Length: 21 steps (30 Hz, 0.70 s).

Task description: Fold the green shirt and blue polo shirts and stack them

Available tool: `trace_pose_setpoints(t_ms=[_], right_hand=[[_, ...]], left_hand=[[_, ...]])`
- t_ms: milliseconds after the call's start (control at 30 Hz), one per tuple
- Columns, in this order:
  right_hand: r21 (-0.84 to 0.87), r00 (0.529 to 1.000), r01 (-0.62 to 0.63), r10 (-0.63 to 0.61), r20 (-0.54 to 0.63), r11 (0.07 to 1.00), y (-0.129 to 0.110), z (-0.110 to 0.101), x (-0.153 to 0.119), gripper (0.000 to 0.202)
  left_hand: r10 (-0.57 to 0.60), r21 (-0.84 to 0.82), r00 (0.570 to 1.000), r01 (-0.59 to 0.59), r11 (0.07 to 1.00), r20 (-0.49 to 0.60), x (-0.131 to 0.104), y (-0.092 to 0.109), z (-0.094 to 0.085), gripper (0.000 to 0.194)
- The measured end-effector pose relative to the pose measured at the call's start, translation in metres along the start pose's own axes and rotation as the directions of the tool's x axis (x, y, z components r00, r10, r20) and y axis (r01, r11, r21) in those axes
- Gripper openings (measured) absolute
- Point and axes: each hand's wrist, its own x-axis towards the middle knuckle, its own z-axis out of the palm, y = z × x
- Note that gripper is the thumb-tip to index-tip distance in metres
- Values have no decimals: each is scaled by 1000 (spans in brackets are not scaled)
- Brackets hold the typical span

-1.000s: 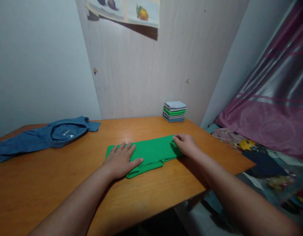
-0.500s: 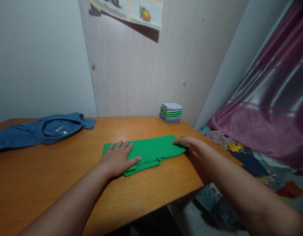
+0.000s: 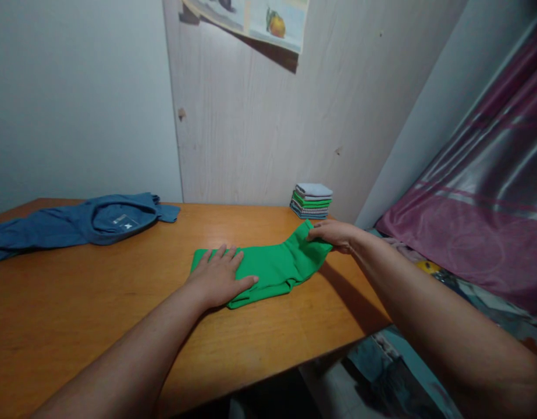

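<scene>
A green folded garment [image 3: 268, 265], probably a shirt, lies in a long strip on the wooden table [image 3: 120, 326]. My left hand [image 3: 220, 279] rests flat on its left part, fingers spread, pressing it to the tabletop. My right hand [image 3: 333, 234] pinches the garment's right end and holds it raised, so the cloth curves up off the table there. Some fingertips of the right hand are hidden behind the cloth.
A blue shirt [image 3: 67, 224] with its collar showing lies at the table's back left. A stack of folded clothes [image 3: 312, 201] stands at the back right near the wall. Beyond the right edge hang a pink curtain [image 3: 460, 233] and clothes [image 3: 381, 366] lower down.
My right hand has lifted the right end of the green garment off the table. My left hand stays flat on the cloth. The view has shifted slightly left.
</scene>
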Motion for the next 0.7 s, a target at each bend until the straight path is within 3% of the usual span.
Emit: trace_pose_setpoints(t_ms=[167,467,567,700], right_hand=[[-91,981,106,-89,172,990,-28,29,-7,7],[-504,969,208,-105,225,838,-46,92,-23,10],[-531,967,228,-127,221,816,-44,105,-23,14],[-407,954,217,-104,282,887,-35,110,-20,21]], left_hand=[[-11,-3,1000,11,1000,-3,-1,3,-2,98],[-11,-12,1000,11,1000,-3,-4,6,-6,98],[-15,-16,1000,15,1000,5,-4,7,-6,99],[-8,-16,1000,9,1000,11,-4,8,-6,98]])
